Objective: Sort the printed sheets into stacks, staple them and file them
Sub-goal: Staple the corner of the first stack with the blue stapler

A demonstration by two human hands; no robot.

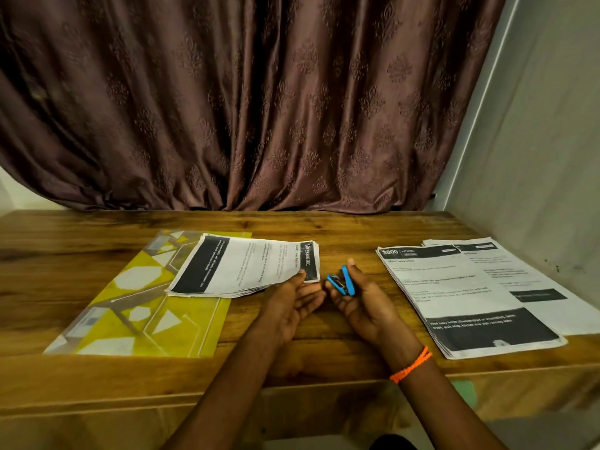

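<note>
A small blue stapler (341, 280) sits in my right hand (363, 300), its jaws gaping apart toward the left. My left hand (293, 298) rests palm up beside it, its thumb and fingers pinching the near right corner of a stack of printed sheets (240, 267) turned sideways. That stack lies partly on a yellow patterned file folder (139, 306). To the right lie two more stacks of printed sheets, a front one (461, 297) headed "$800" and another (532, 280) partly under it.
The wooden table (324, 228) ends at a brown curtain (246, 102) behind and a pale wall (535, 141) on the right. An orange band (410, 365) circles my right wrist.
</note>
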